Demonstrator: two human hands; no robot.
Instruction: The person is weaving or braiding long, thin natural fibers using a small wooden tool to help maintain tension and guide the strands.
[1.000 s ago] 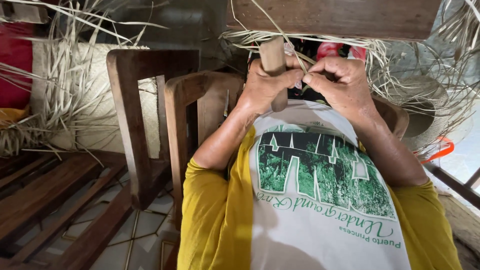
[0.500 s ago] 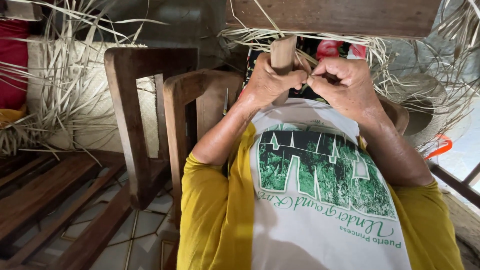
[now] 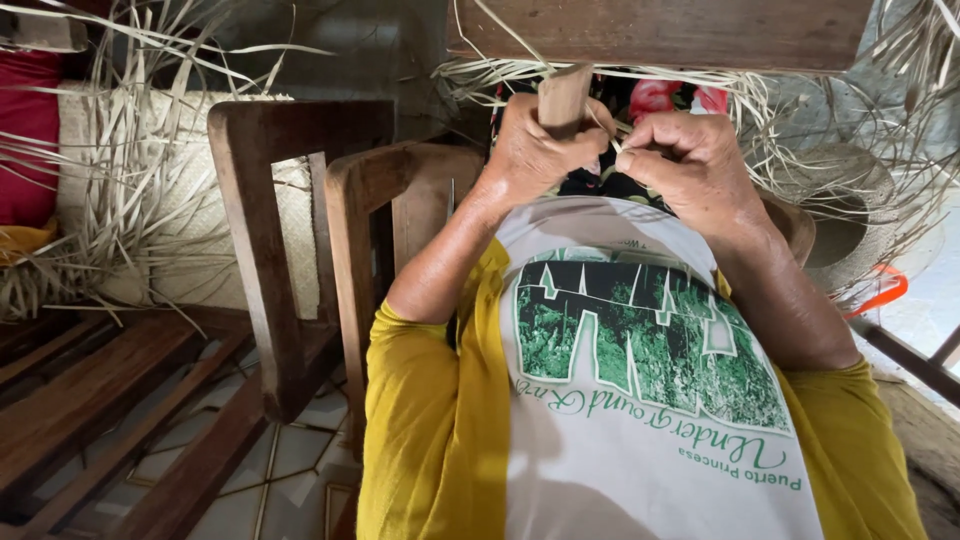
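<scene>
My left hand [image 3: 528, 158] is closed around a short round wooden handle [image 3: 563, 96] that stands upright just under a wooden board [image 3: 660, 32]. Right beside it, my right hand [image 3: 692, 165] has its fingers curled, thumb and forefinger pinched together near the handle; a thin dried palm strip [image 3: 505, 30] runs up from the hands past the board. What the pinch holds is too small to make out. Both hands hover over my lap, above a white and yellow shirt [image 3: 640, 400].
Loose dried palm strips [image 3: 480, 72] hang from the board. A wooden chair [image 3: 290, 220] stands at my left, with a woven mat [image 3: 190, 190] behind it. A woven straw hat [image 3: 845, 235] and an orange object [image 3: 880, 293] lie at right. Wooden slats [image 3: 90, 400] cross the tiled floor.
Both hands have risen slightly toward the board. The wooden handle has slid upward in my left hand, so its lower end no longer shows below the fist.
</scene>
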